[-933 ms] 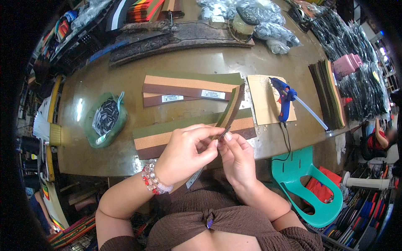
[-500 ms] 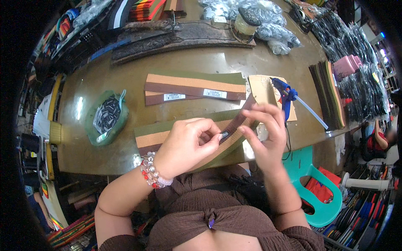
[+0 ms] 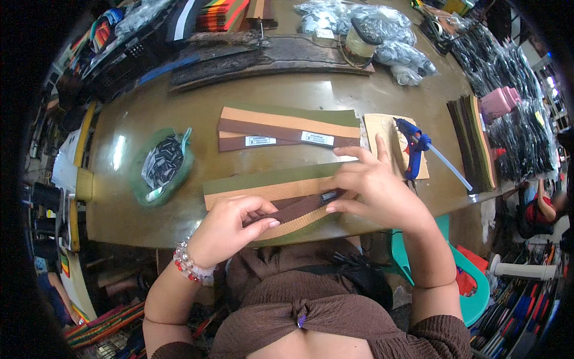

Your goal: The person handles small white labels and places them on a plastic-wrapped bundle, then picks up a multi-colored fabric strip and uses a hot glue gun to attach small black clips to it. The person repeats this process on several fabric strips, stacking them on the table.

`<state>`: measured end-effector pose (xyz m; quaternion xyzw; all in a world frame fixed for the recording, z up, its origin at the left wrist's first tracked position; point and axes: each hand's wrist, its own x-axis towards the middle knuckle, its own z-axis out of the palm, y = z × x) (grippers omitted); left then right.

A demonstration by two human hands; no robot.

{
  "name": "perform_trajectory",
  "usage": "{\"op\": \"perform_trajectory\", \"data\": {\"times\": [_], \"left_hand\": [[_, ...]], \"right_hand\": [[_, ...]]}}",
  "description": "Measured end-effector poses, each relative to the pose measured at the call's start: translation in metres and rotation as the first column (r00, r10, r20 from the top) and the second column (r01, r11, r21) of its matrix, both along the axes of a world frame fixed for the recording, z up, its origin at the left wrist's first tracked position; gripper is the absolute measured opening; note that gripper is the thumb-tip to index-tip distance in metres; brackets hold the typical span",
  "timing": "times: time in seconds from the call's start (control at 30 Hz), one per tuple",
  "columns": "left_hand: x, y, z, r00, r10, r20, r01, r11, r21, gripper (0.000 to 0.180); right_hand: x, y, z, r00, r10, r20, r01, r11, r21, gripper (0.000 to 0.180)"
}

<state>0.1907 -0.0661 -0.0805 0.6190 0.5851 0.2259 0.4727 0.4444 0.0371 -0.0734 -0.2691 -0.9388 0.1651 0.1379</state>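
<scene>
A striped fabric strip in brown, tan and green is held near the table's front edge. My left hand is closed on its brown edge, thumb on top. My right hand pinches the strip farther right, its thumb below a small black label on the brown stripe; the other fingers are raised, partly hiding the strip. Just behind lies a flat length of like striped fabric; whether it joins the held strip I cannot tell. Two overlapping striped strips with white labels lie beyond.
A blue glue gun with a clear stick lies on cardboard at right. A green bag of small black labels is at left. Stacked strips stand far right. A dark board and plastic-wrapped bundles are at the back.
My left hand has moved left and down, from beside the label to the strip's brown edge. My right hand has come down onto the strip by the label. The view has shifted slightly.
</scene>
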Motion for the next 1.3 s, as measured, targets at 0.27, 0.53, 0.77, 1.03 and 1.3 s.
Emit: {"op": "perform_trajectory", "data": {"times": [0.27, 0.53, 0.77, 1.03, 1.3], "left_hand": [[-0.029, 0.028, 0.017, 0.944, 0.063, -0.325, 0.148, 0.797, 0.586, 0.019], [-0.055, 0.101, -0.038, 0.641, 0.128, -0.757, 0.372, 0.811, 0.451, 0.025], [-0.064, 0.088, -0.048, 0.892, 0.367, 0.264, -0.45, 0.774, 0.445, 0.016], [-0.006, 0.038, -0.015, 0.728, 0.268, 0.631, -0.556, 0.77, 0.315, 0.009], [0.023, 0.021, 0.001, 0.815, 0.237, 0.528, -0.509, 0.729, 0.458, 0.009]], "right_hand": [[0.001, 0.021, 0.015, 0.975, -0.149, -0.166, 0.197, 0.925, 0.325, 0.008], [-0.029, 0.057, -0.041, 0.972, -0.177, 0.152, 0.086, 0.878, 0.471, 0.02], [0.019, 0.081, -0.06, 0.71, -0.703, 0.047, 0.693, 0.685, -0.223, 0.035], [-0.019, 0.035, -0.01, 0.684, -0.501, -0.53, 0.582, 0.813, -0.016, 0.016], [-0.066, -0.023, 0.017, 0.767, -0.239, -0.595, 0.12, 0.965, -0.233, 0.025]]}}
